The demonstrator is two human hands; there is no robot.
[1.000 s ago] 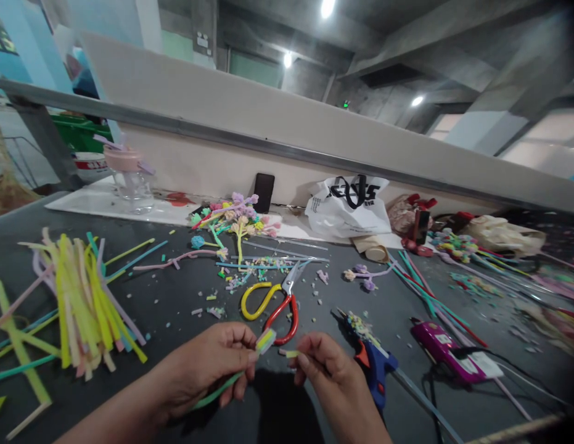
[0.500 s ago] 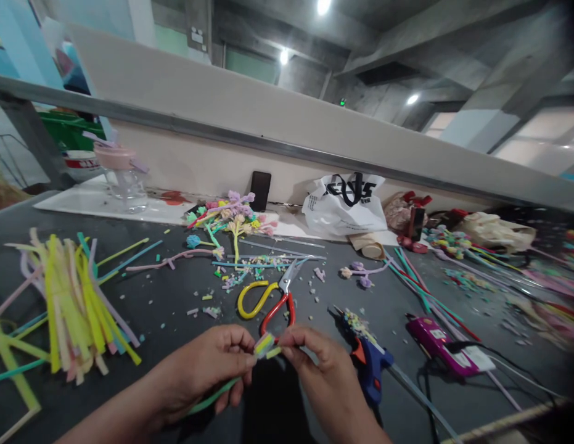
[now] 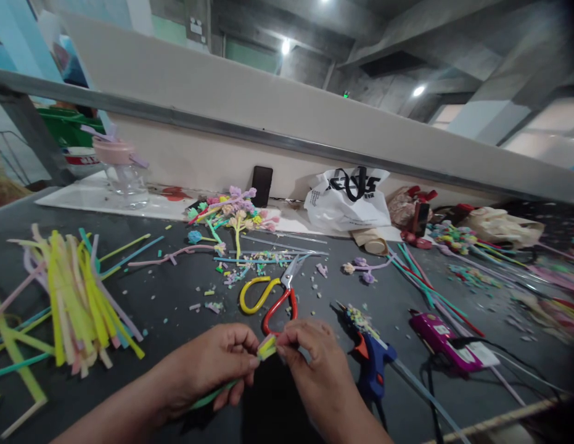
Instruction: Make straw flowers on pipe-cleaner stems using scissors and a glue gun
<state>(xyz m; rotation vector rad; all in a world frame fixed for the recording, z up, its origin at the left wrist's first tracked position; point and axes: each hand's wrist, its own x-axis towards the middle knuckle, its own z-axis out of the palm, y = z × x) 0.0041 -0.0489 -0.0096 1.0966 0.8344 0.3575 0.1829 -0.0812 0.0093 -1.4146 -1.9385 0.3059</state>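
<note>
Near the bottom centre, my left hand (image 3: 224, 364) is closed on a green stem (image 3: 215, 394) whose top carries a small bundle of short yellow and pink pieces (image 3: 267, 347). My right hand (image 3: 309, 364) pinches at the right side of that bundle, its thumb and forefinger pressed together. Just beyond my hands lie scissors (image 3: 288, 280) with one yellow and one red handle, blades spread. A blue glue gun (image 3: 374, 367) with an orange trigger rests to the right of my right hand.
A pile of yellow and pastel strips (image 3: 78, 296) lies at left. Flower pieces (image 3: 235, 216), a black phone (image 3: 262, 185) and a white bag (image 3: 346, 197) are at the back. A purple power device (image 3: 441, 339) with cables sits at right; small scraps are scattered mid-table.
My right fingers have moved slightly left, up against the bundle; the yellow piece that stuck out toward them now sits in line with it. The view has shifted slightly.
</note>
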